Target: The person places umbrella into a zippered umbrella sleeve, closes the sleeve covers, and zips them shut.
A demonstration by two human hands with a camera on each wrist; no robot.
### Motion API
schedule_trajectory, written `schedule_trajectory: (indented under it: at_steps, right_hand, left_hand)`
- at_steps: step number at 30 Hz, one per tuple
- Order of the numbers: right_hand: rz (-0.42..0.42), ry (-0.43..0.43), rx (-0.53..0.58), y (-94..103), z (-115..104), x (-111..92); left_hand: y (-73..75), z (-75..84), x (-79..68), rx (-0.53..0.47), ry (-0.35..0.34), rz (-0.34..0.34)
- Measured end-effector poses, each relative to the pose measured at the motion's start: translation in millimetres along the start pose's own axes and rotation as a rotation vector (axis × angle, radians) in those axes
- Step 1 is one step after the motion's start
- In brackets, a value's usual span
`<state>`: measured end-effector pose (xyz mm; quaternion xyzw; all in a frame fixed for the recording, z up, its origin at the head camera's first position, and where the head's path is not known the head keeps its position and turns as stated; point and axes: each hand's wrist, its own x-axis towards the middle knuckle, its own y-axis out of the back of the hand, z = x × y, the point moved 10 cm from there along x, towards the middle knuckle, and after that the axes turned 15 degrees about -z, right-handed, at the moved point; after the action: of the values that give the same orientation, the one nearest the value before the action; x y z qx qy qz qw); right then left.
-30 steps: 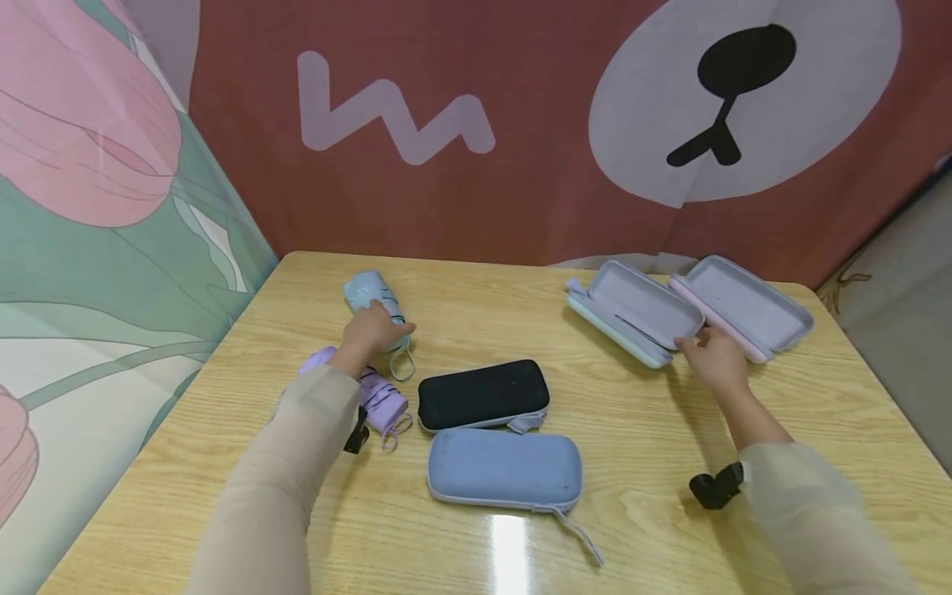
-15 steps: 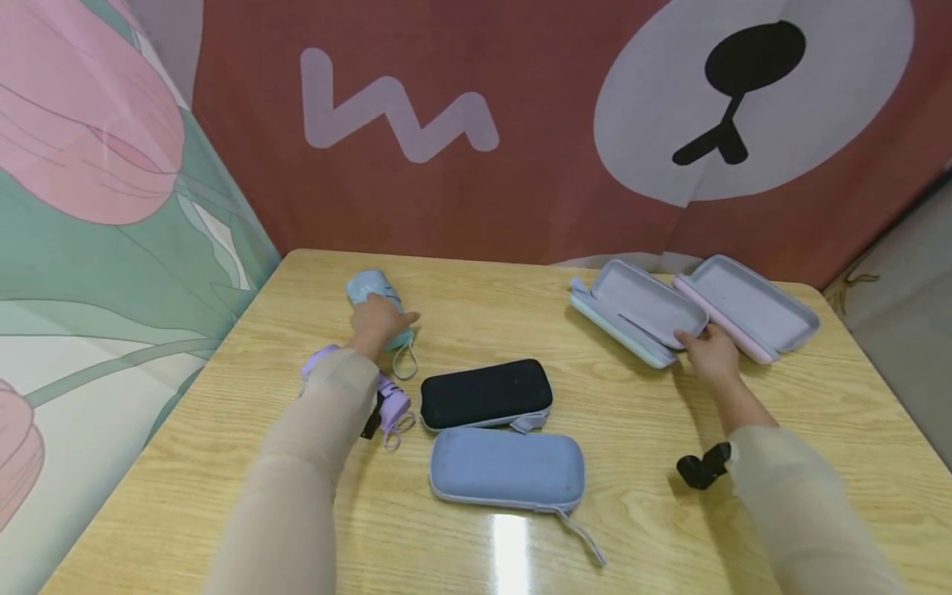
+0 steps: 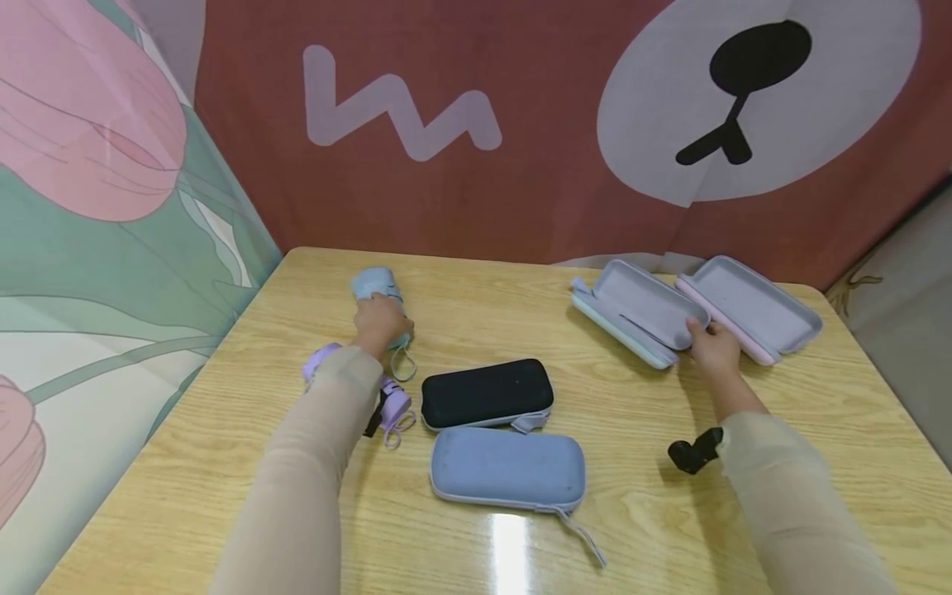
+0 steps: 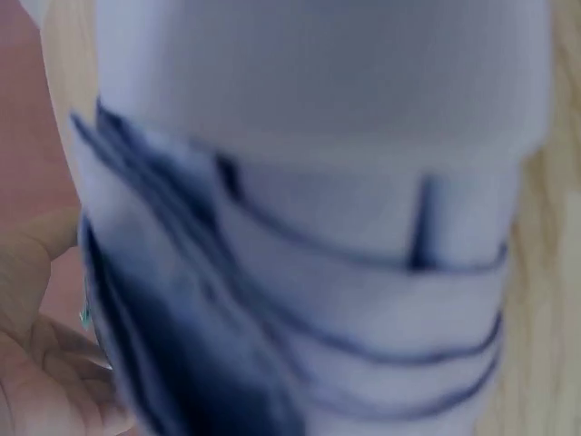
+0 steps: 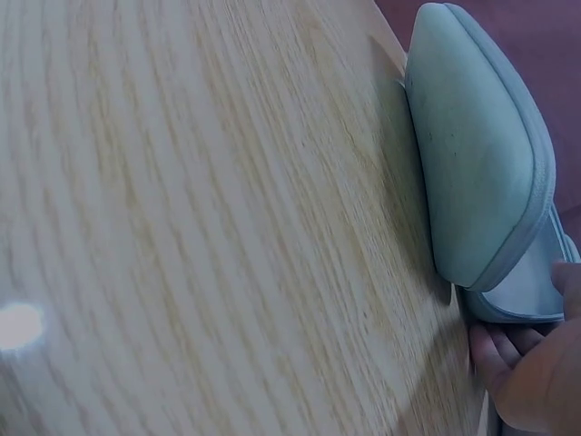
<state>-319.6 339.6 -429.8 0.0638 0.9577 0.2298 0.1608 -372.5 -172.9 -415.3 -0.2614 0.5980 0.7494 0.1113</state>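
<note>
My left hand [image 3: 381, 321] grips a light blue folded umbrella [image 3: 372, 282] lying at the back left of the table, thumb along its right side. A purple folded umbrella [image 3: 397, 398] lies partly under my left forearm; it fills much of the left wrist view, where part of my left hand [image 4: 41, 336] shows at the edge. At the back right, my right hand [image 3: 716, 351] pinches the near rim of an open mint green zip case [image 3: 617, 332] with a grey inside. In the right wrist view, the thumb is over the rim and the fingers below it.
An open pink case [image 3: 759, 306] with a grey inside stands just right of the mint one. Mid-table lie a closed black case [image 3: 487, 392] and, in front of it, a closed blue case [image 3: 508, 465] with a strap. Printed cloth [image 3: 446, 207] hangs behind.
My left thumb has come in against the light blue umbrella, and the left forearm has shifted right over the purple one. The right forearm has swung slightly left; that hand stays at the mint case.
</note>
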Motion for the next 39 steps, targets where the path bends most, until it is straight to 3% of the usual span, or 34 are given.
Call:
schedule_trajectory:
  at_steps: [8,15,25,30,33,39]
  right_hand:
    - [0.007,-0.014,0.047,1.8,4.9,2.7]
    - [0.002,0.028,0.233,-1.5,2.8,3.5]
    - [-0.080,0.104,0.354,-11.8,-2.8,4.2]
    - [-0.098,0.132,0.371,-15.3,-5.3,3.7]
    - [-0.115,0.156,0.333,-17.3,-10.1,1.2]
    - [-0.133,0.174,0.398,-20.0,-6.9,3.4]
  left_hand:
    - [-3.7,-2.2,1.5,-0.024,-0.081,-0.060]
    - [-1.6,-5.9,-2.2,-0.055,-0.093,-0.083]
    - [1.1,-7.7,5.7,-0.050,0.005,0.009]
    - [3.7,-12.9,8.0,-0.102,0.052,0.057]
    - [4.3,-13.3,7.9,-0.098,0.040,0.052]
    - [6.5,-7.7,2.9,-0.067,-0.016,0.037]
